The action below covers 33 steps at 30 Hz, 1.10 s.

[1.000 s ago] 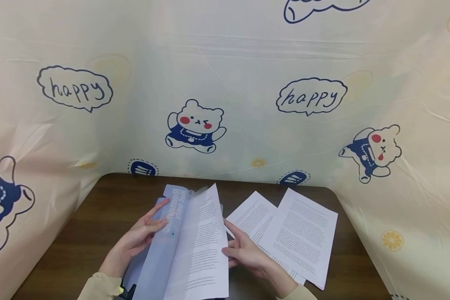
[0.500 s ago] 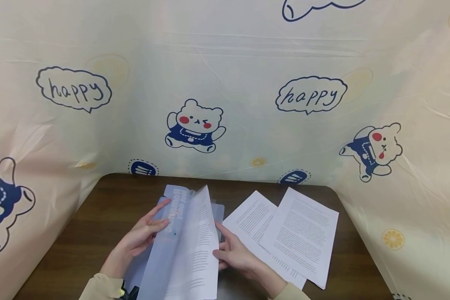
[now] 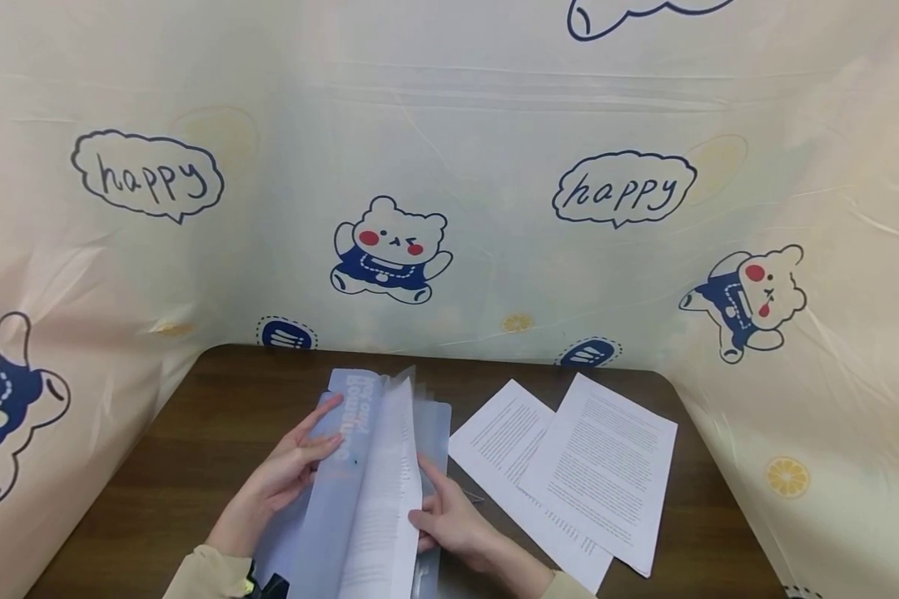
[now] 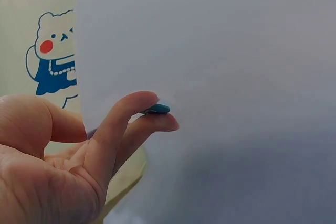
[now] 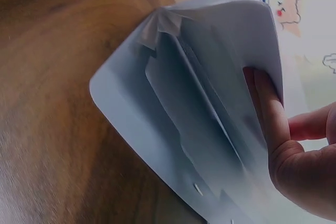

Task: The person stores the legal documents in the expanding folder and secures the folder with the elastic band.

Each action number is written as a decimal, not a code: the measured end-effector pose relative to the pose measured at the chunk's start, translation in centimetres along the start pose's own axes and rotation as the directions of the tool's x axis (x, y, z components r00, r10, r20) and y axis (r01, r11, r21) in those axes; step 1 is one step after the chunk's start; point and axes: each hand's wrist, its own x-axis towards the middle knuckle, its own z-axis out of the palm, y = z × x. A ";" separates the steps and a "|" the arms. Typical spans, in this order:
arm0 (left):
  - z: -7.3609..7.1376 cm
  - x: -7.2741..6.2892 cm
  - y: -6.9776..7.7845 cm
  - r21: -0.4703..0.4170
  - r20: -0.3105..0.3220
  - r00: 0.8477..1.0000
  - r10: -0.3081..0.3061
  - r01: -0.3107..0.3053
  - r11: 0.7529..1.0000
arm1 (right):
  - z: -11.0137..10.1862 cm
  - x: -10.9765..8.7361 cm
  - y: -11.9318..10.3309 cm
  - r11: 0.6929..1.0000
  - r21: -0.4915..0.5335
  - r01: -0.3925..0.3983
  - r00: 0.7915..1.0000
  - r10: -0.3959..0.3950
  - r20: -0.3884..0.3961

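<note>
head view: a light blue translucent plastic folder (image 3: 345, 482) sits parted on the dark brown wooden bench (image 3: 157, 466), the left hand (image 3: 285, 470) gripping its cover (image 3: 322, 532), the right hand (image 3: 453, 522) in a narrow pinch on the free edge of the white printed paper sheets (image 3: 386, 516). these should prove light, floppy and easily creased, best held by that edge; they now lean further left than earlier, baring more back cover (image 3: 440, 428).

I look forward and down from the head across the dark brown wooden tabletop (image 3: 172, 449) to a pale bear-printed backdrop (image 3: 494, 108). Both wrist views face the hands (image 4: 79, 166) (image 5: 304, 169) up close; the right shares that tabletop, all three the backdrop.
</note>
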 end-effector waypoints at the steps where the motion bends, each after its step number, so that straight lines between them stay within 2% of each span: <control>1: 0.1 0.0 0.0 -0.002 -0.003 1.000 -0.004 0.003 1.000 | 0.2 0.0 0.1 1.000 0.004 -0.002 1.000 0.002 -0.007; 10: 0.7 0.1 0.1 0.015 -0.076 0.996 -0.046 0.047 0.999 | 1.8 0.6 1.0 0.998 0.063 0.007 1.000 -0.007 -0.005; 16: 0.7 0.1 0.1 0.019 -0.094 0.994 -0.054 0.056 0.998 | 2.0 0.6 1.2 0.998 0.057 0.004 1.000 -0.003 -0.020; 25: 0.5 0.0 -0.1 0.014 -0.038 0.999 -0.020 0.021 1.000 | 2.1 0.5 1.6 0.999 0.040 -0.004 0.999 0.006 -0.041; 33: -0.2 0.1 -0.2 -0.018 0.056 0.998 0.005 -0.004 1.000 | 1.3 0.2 1.9 1.000 0.017 -0.018 0.999 0.019 -0.047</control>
